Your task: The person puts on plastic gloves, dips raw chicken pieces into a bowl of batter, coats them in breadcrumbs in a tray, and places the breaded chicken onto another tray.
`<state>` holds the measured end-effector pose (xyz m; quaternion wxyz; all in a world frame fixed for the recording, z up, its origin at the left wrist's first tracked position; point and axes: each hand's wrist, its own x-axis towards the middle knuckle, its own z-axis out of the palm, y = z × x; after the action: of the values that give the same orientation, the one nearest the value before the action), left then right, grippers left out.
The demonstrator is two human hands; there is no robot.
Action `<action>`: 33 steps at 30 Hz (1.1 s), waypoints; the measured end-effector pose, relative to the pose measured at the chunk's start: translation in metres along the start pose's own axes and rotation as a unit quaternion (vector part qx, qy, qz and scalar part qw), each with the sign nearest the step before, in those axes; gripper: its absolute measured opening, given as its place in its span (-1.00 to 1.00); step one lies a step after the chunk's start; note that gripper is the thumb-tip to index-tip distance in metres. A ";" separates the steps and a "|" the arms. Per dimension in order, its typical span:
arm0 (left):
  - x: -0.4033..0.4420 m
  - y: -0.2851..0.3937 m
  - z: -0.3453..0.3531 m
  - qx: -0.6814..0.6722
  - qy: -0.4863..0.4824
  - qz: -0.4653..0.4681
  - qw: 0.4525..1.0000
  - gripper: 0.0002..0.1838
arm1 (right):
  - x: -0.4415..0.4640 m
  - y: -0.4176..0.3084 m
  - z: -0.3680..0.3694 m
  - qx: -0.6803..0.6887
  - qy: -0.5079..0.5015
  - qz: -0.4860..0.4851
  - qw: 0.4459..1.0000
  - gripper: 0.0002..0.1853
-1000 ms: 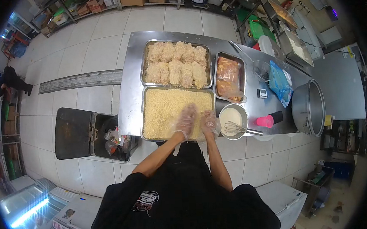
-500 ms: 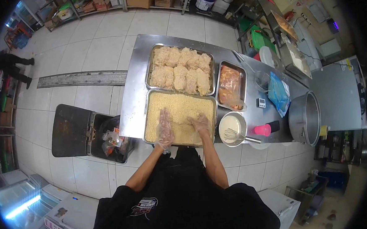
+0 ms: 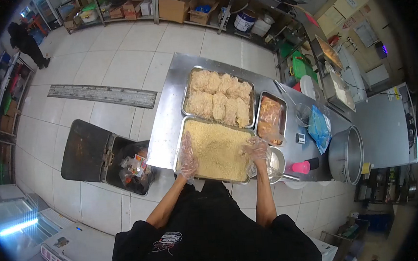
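A metal tray of pale breadcrumbs (image 3: pixel 219 149) lies on the steel table in front of me, the crumbs slightly mounded in the middle. My left hand (image 3: pixel 188 159), in a clear plastic glove, rests along the tray's left side with its fingers stretched out. At the right rim is my gloved right hand (image 3: pixel 256 150), its fingers apart and loosely bent, with nothing seen in them. Behind the crumbs stands a tray of breaded pieces (image 3: pixel 218 94) laid in two rows. A bowl of white batter (image 3: pixel 276 161) with a whisk (image 3: pixel 282 175) is partly hidden by my right hand.
Right of the breaded pieces stands a tray of marinated meat (image 3: pixel 271 114). Farther right are a timer (image 3: pixel 301 138), a pink cup (image 3: pixel 301 167), a blue bag (image 3: pixel 319 131) and a large pot (image 3: pixel 347 155). An open bin (image 3: pixel 130 166) stands left of the table. Another person (image 3: pixel 26 43) is far left.
My right hand has moved from the middle of the crumbs to the tray's right rim. The left hand stays along the left side. The view has shifted, and the distant person shows more fully.
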<state>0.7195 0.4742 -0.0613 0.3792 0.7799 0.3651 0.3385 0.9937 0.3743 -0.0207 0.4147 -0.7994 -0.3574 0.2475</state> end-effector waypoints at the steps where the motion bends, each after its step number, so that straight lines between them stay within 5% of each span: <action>1: 0.002 0.003 -0.005 -0.031 0.007 0.005 0.999 -0.08 | 0.007 -0.004 0.003 0.089 -0.020 0.059 0.994 -0.56; 2: 0.003 0.003 -0.008 -0.021 0.007 0.004 1.000 -0.08 | 0.016 -0.007 0.007 0.094 -0.019 0.054 0.994 -0.56; 4: 0.007 0.008 -0.016 -0.027 0.018 0.007 0.999 -0.07 | 0.043 -0.027 0.019 -0.148 0.086 0.035 0.985 -0.60; 9: 0.015 0.029 -0.032 -0.081 0.052 0.029 0.995 -0.04 | 0.083 -0.094 0.088 0.020 0.208 0.074 0.975 -0.67; 12: 0.019 0.027 -0.039 -0.083 0.065 0.020 0.994 0.04 | 0.128 -0.035 0.179 0.103 0.286 0.073 0.950 -0.62; 16: 0.040 0.026 -0.039 -0.059 0.029 0.023 0.998 0.04 | 0.120 0.036 0.279 -0.154 0.268 0.164 0.937 -0.50; 20: 0.091 -0.048 0.008 -0.028 0.029 0.121 0.992 -0.13 | 0.067 0.030 0.242 -0.057 0.132 0.127 0.981 -0.48; 21: 0.110 -0.066 0.024 0.290 0.084 0.200 0.932 -0.20 | 0.050 0.048 0.237 -0.094 0.152 0.061 0.982 -0.50; 23: 0.168 -0.092 0.059 0.533 0.221 0.312 0.754 -0.30 | 0.032 0.068 0.214 -0.132 0.186 0.004 0.974 -0.53; 25: 0.208 -0.110 0.094 0.478 0.297 0.360 0.744 -0.32 | 0.008 0.064 0.156 -0.166 0.166 0.026 0.972 -0.63; 26: 0.221 -0.113 0.111 0.392 0.139 0.238 0.878 -0.31 | -0.003 0.056 0.124 -0.179 0.162 0.044 0.969 -0.69; 27: 0.225 -0.112 0.126 0.282 -0.032 0.099 0.954 -0.31 | -0.011 0.043 0.087 -0.183 0.170 0.073 0.965 -0.76; 31: 0.234 -0.075 0.110 0.225 -0.173 0.122 0.951 -0.24 | -0.012 0.082 -0.019 -0.207 0.310 0.006 0.928 -0.80; 33: 0.225 -0.077 0.109 0.253 -0.161 0.134 0.944 -0.24 | 0.007 0.097 -0.051 -0.249 0.311 -0.017 0.917 -0.75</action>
<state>0.8966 0.6569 -0.1222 0.1744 0.9361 0.2647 0.1524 1.0689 0.3157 -0.0753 0.2964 -0.9072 -0.2743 -0.1178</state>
